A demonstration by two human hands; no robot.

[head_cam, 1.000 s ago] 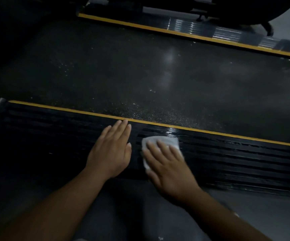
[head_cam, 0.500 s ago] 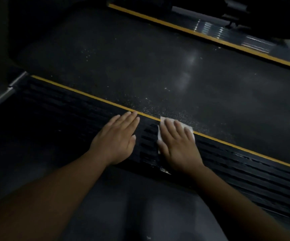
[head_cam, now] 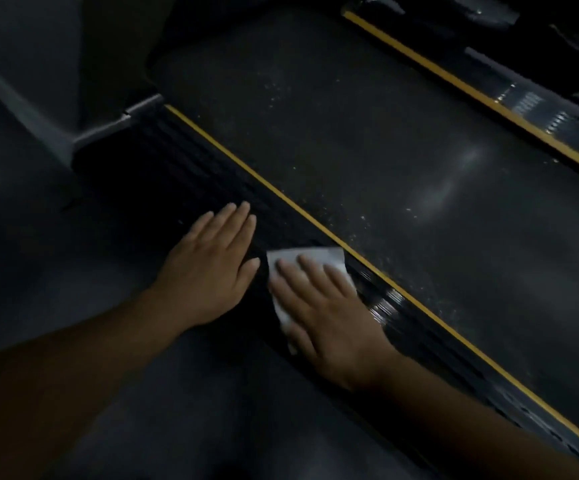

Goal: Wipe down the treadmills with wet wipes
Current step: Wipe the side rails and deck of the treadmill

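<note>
A dark treadmill lies below me, its dusty belt flanked by ribbed black side rails with yellow edge lines. My right hand lies flat with straight fingers on a white wet wipe, pressing it onto the near ribbed side rail. The wipe shows beyond my fingertips and along the thumb side of my right hand. My left hand rests flat on the same rail just left of the wipe, fingers straight and together. A wet shine shows on the rail right of my right hand.
The far side rail with its yellow line runs along the upper right. A grey end cap closes the near rail at the upper left, beside a grey slanted bar. Dark grey floor lies in front of the rail.
The view has swung so the rail now runs diagonally. My right hand has slid the wipe back toward the rail's outer edge, and more of it shows. My left hand stays flat beside it.
</note>
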